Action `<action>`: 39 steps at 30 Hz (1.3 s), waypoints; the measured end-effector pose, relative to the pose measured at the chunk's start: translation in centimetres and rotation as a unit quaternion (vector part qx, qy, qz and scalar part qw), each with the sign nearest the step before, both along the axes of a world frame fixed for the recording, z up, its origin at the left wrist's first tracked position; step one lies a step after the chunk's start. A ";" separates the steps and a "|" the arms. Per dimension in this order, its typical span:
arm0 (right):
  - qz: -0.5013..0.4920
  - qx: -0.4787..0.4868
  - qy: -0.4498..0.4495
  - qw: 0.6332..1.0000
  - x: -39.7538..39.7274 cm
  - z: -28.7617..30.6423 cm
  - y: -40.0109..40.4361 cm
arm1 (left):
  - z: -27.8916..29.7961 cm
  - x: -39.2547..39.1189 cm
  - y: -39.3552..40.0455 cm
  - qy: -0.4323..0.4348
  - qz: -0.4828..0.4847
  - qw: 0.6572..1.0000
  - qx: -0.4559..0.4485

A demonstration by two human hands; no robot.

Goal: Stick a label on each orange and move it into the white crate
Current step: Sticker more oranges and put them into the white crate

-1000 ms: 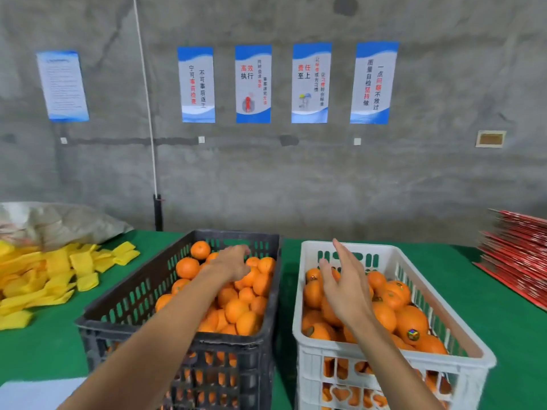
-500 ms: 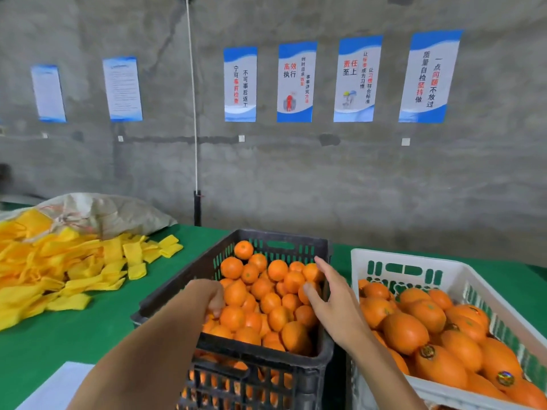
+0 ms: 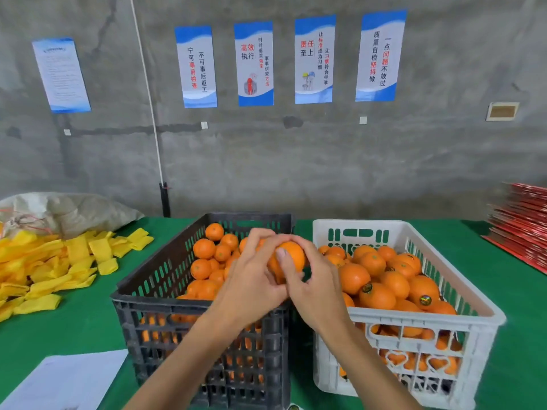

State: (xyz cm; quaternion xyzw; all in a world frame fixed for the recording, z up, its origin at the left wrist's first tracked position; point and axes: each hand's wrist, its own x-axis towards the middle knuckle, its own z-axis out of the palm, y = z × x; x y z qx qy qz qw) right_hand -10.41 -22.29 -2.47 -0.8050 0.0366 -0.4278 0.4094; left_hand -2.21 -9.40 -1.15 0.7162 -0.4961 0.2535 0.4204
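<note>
Orange [image 3: 291, 255]: a round fruit with a smooth, faintly dimpled skin, held in the air above the gap between the two crates, over the right rim of the black crate [image 3: 204, 304]. Both hands grip it. The left hand [image 3: 251, 279] wraps its curled fingers over the fruit's left and far side. The right hand [image 3: 315, 287] cups the right side, and its thumb lies flat across the near face of the fruit. Whether a label is on the fruit cannot be determined.

The black crate is moulded plastic with slotted, lattice walls and holds a heap of small loose oranges. The white crate [image 3: 426, 318] stands just to its right, touching or nearly touching it. It has the same lattice form, with heart-shaped cut-outs in the near wall. Larger oranges fill it, and several carry small round glossy labels [image 3: 425, 299].

Both crates stand on a surface covered with green felt-like cloth [image 3: 74, 324]. Flat yellow foam sleeves [image 3: 44, 267] lie piled at the left, near a crumpled woven sack [image 3: 74, 211]. A white sheet [image 3: 71, 380] lies at the near left. Stacked red flat cartons [image 3: 524, 223] occupy the far right. Four blue-and-white posters [image 3: 254, 63] hang on the rough grey concrete wall.
</note>
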 end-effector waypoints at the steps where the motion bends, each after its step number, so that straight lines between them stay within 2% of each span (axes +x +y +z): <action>1: -0.005 0.011 -0.024 1.000 -1.3 -0.4 0.2 | -0.7 -1.6 -0.5 -0.009 -0.023 1.000 -0.012; 3: -0.016 0.027 -0.043 0.999 -3.8 -1.9 0.4 | -2.3 -3.9 -1.3 -0.007 -0.048 0.999 -0.016; 5: -0.024 0.030 -0.025 0.999 -6.0 -4.2 0.2 | -4.7 -5.6 -1.8 0.003 -0.065 0.998 -0.006; 9: -0.041 0.046 0.087 0.994 -8.7 -10.3 -0.4 | -11.8 -8.2 -1.9 0.190 -0.089 0.977 0.039; 11: -0.033 0.061 0.148 0.987 -9.6 -13.4 -0.3 | -15.4 -9.3 -1.5 0.257 -0.070 0.961 0.078; 13: -0.013 0.066 0.209 0.976 -10.5 -16.0 0.0 | -18.5 -10.0 -0.7 0.301 -0.114 0.942 0.091; 15: 0.014 0.039 0.273 0.961 -11.8 -18.0 0.1 | -21.3 -10.5 0.0 0.333 -0.111 0.932 0.087; 17: 0.043 -0.031 0.311 0.949 -13.2 -19.5 -0.5 | -23.5 -11.0 0.5 0.341 -0.041 0.932 0.115; 19: 0.060 -0.110 0.339 0.932 -14.6 -20.6 -1.4 | -24.5 -11.5 0.9 0.378 -0.026 0.920 0.098; 22: 0.049 -0.137 0.389 0.910 -16.3 -22.1 -2.3 | -25.3 -11.5 0.8 0.409 -0.012 0.910 0.069; 28: 0.016 -0.153 0.364 0.919 -16.8 -23.9 -2.1 | -26.3 -11.5 1.1 0.448 -0.018 0.894 0.007; 34: -0.003 -0.187 0.279 0.942 -17.0 -24.1 -1.8 | -26.1 -11.6 1.1 0.458 -0.038 0.888 -0.016; 39: 0.013 -0.140 0.294 0.945 -16.8 -24.5 -1.8 | -26.2 -11.8 1.2 0.466 -0.059 0.882 -0.024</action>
